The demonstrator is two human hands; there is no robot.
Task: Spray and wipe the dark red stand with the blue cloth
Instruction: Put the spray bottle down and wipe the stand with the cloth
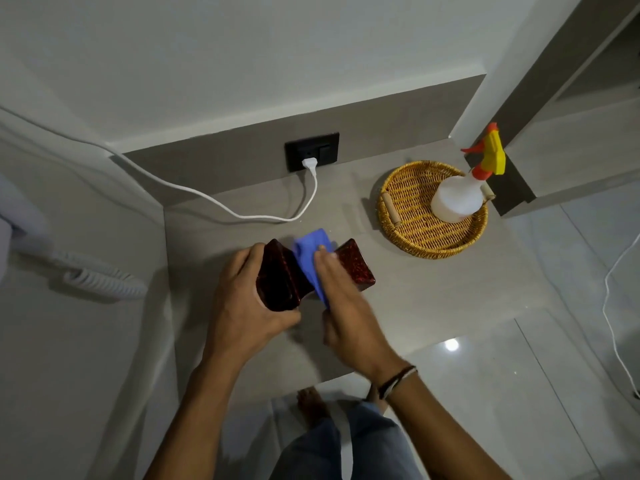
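Note:
The dark red stand [356,265] is a glossy folded piece lying on the grey counter [433,292]. My left hand [242,299] grips its left panel from the near side. My right hand [343,306] presses the blue cloth [311,249] into the fold between the two panels. The cloth sticks out beyond my fingers at the far side. A white spray bottle [457,199] with a yellow and orange trigger stands in a woven basket tray [412,209] at the right rear of the counter.
A white cable [221,206] runs across the counter to a plug in the black wall socket [311,152]. A white handset with a coiled cord [100,278] hangs on the left wall. Another cable [609,306] trails over the glossy floor at right.

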